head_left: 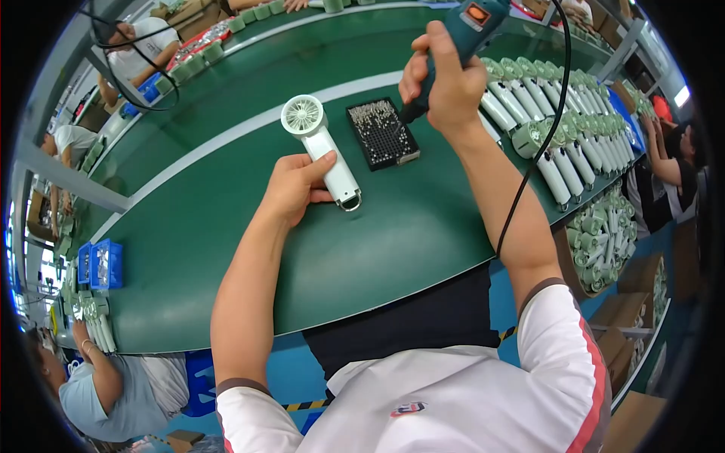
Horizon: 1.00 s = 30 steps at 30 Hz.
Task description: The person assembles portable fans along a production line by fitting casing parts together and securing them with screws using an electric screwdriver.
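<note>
My left hand [296, 187] grips a white handheld fan [334, 167] by its handle, thumb on top. The fan lies on the green table with its round grille pointing away from me and a metal loop at its near end. In my right hand [455, 83] is a teal and black electric screwdriver [476, 23], its tip angled down to the left. That tip is at the right side of a black screw tray [383, 134]. Upright screws fill the far part and edges of the tray; bare holes show in the middle.
Rows of fans [563, 128] lie at the right, beside a box of fan parts [602, 241]. A black cable [532, 162] hangs past my right forearm. Blue bins [104, 264] stand at the left edge. Co-workers sit left, right and across the green table [189, 249].
</note>
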Each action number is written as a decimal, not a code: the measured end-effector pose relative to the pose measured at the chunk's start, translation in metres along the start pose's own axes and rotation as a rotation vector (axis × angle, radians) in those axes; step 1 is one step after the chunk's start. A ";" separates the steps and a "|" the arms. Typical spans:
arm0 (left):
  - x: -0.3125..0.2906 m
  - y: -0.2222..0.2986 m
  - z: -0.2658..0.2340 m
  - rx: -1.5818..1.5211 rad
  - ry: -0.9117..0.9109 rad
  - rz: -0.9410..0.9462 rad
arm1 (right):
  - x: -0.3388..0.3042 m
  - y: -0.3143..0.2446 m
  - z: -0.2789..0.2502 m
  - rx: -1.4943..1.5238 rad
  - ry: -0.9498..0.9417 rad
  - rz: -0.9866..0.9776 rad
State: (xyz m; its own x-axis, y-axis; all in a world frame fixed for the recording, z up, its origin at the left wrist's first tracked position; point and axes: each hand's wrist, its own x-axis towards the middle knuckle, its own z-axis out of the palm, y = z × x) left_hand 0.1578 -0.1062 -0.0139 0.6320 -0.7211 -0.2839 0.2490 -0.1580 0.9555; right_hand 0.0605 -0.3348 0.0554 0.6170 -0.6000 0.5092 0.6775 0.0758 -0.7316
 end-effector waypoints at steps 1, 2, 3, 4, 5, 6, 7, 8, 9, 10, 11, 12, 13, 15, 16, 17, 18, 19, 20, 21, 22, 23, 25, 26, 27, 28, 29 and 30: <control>-0.001 -0.006 -0.002 0.018 0.014 -0.022 | -0.007 0.005 0.006 -0.014 -0.003 0.008; -0.004 -0.006 0.001 0.011 0.007 -0.050 | -0.012 0.008 0.004 -0.023 0.013 0.031; -0.007 -0.004 0.003 0.029 0.009 -0.059 | -0.016 0.010 0.002 -0.054 0.001 0.012; -0.006 -0.001 0.003 0.049 0.013 -0.057 | -0.016 0.012 0.002 -0.082 -0.017 -0.016; -0.006 -0.003 0.003 0.044 0.020 -0.055 | -0.022 0.007 0.009 -0.159 0.056 0.105; -0.006 -0.002 0.003 0.037 0.022 -0.071 | -0.024 0.007 0.015 -0.162 0.060 0.122; -0.006 0.001 0.003 0.063 0.032 -0.076 | -0.025 0.005 0.018 -0.149 0.075 0.084; -0.005 0.003 0.004 0.088 0.043 -0.078 | -0.026 0.006 0.020 -0.135 0.089 0.046; -0.005 0.003 0.005 0.084 0.042 -0.083 | -0.026 0.008 0.019 -0.161 0.101 0.065; -0.005 0.002 0.005 0.078 0.042 -0.090 | -0.026 0.009 0.019 -0.165 0.101 0.073; -0.005 0.002 0.006 0.081 0.042 -0.087 | -0.026 0.010 0.018 -0.169 0.099 0.067; -0.006 0.002 0.006 0.085 0.042 -0.083 | -0.025 0.011 0.018 -0.173 0.096 0.060; -0.006 0.002 0.007 0.079 0.044 -0.087 | -0.026 0.012 0.017 -0.176 0.093 0.066; -0.007 0.002 0.007 0.102 0.056 -0.079 | -0.025 0.015 0.016 -0.153 0.085 0.071; -0.008 0.002 0.008 0.098 0.058 -0.079 | -0.025 0.016 0.015 -0.156 0.082 0.073; -0.008 0.002 0.008 0.099 0.058 -0.075 | -0.025 0.017 0.015 -0.150 0.078 0.063; -0.008 0.002 0.008 0.101 0.059 -0.070 | -0.025 0.018 0.014 -0.145 0.075 0.053; -0.009 0.001 0.008 0.098 0.060 -0.069 | -0.025 0.019 0.014 -0.146 0.073 0.053; -0.009 0.001 0.007 0.097 0.056 -0.068 | -0.025 0.020 0.014 -0.141 0.071 0.054; -0.009 0.001 0.007 0.097 0.053 -0.067 | -0.025 0.020 0.014 -0.135 0.069 0.054; -0.009 0.002 0.007 0.096 0.052 -0.066 | -0.025 0.020 0.014 -0.136 0.068 0.054; -0.009 0.002 0.007 0.101 0.053 -0.066 | -0.026 0.020 0.015 -0.149 0.068 0.056; -0.009 0.002 0.008 0.107 0.055 -0.065 | -0.026 0.020 0.015 -0.162 0.068 0.058; -0.009 0.002 0.008 0.107 0.058 -0.065 | -0.026 0.020 0.014 -0.166 0.062 0.064; -0.010 0.003 0.008 0.106 0.061 -0.064 | -0.025 0.020 0.014 -0.170 0.056 0.069; -0.010 0.003 0.009 0.106 0.062 -0.063 | -0.026 0.020 0.014 -0.170 0.055 0.069; -0.010 0.003 0.009 0.104 0.063 -0.060 | -0.026 0.020 0.014 -0.174 0.046 0.059; -0.010 0.003 0.009 0.102 0.064 -0.056 | -0.026 0.020 0.014 -0.178 0.037 0.048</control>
State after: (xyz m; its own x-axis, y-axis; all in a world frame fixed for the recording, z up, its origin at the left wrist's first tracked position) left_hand 0.1453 -0.1056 -0.0078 0.6653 -0.6656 -0.3382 0.2114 -0.2665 0.9404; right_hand 0.0631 -0.3066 0.0337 0.6296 -0.6282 0.4571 0.5641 -0.0349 -0.8250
